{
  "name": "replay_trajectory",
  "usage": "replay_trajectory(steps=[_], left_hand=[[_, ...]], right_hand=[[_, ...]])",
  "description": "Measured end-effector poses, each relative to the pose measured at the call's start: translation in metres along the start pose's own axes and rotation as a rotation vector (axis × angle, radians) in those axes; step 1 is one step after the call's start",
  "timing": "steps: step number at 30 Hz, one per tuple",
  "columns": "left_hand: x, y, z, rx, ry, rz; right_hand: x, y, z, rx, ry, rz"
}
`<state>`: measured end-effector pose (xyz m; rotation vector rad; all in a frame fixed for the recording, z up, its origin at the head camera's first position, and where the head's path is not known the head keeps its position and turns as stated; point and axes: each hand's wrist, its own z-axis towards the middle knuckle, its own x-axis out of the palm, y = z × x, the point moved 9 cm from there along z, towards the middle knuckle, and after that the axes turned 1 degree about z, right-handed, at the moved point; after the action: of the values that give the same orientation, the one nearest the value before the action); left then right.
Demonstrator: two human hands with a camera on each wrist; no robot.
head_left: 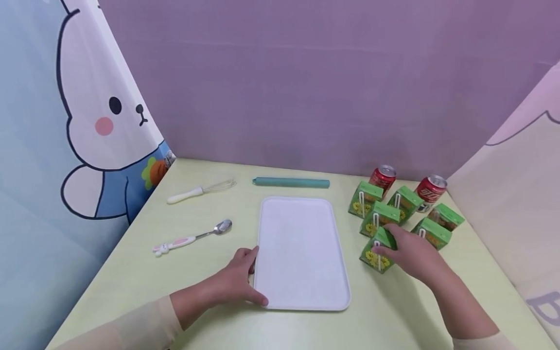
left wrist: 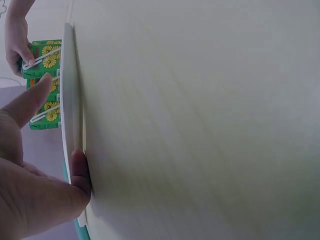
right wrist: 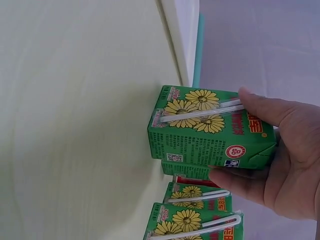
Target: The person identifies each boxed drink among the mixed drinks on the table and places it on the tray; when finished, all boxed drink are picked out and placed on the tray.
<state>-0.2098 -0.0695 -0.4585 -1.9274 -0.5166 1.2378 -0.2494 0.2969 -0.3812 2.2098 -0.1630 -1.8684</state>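
Held carton (head_left: pixel 372 256) partly behind right hand (head_left: pixel 412 253)

Pale yellow counter (head_left: pixel 197 209) at 6 o'clock, purple backdrop (head_left: pixel 306 87) at 12, blue rabbit-print panel (head_left: pixel 83 141) at 10, pink-and-cream panel (head_left: pixel 516 194) at 3.

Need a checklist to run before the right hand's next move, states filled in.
1. Right hand grips the nearest green carton: ok.
2. Left hand on the white tray's left edge: ok.
3. Tray surface bare: ok.
4. Whisk and spoon off the tray: ok.
5. Held carton off the table: cannot tell.
6. Gap to the carton behind: cannot tell.
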Motion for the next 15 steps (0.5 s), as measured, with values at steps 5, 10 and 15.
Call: replay_trajectory(steps=[5, 10, 15], left_hand=[[-0.001, 0.002, -0.001, -0.013, -0.011, -0.103], [-0.001, 0.003, 0.004, 0.016, -0.023, -0.094], [-0.002, 0.005, 0.006, 0.028, -0.024, -0.051]], right_hand=[[-0.002, 0.003, 0.0, -0.017, -0.03, -0.011], [-0.013, 0.014, 0.001, -0.051, -0.089, -0.003], [-0.028, 0.035, 0.004, -0.092, -0.128, 0.021]])
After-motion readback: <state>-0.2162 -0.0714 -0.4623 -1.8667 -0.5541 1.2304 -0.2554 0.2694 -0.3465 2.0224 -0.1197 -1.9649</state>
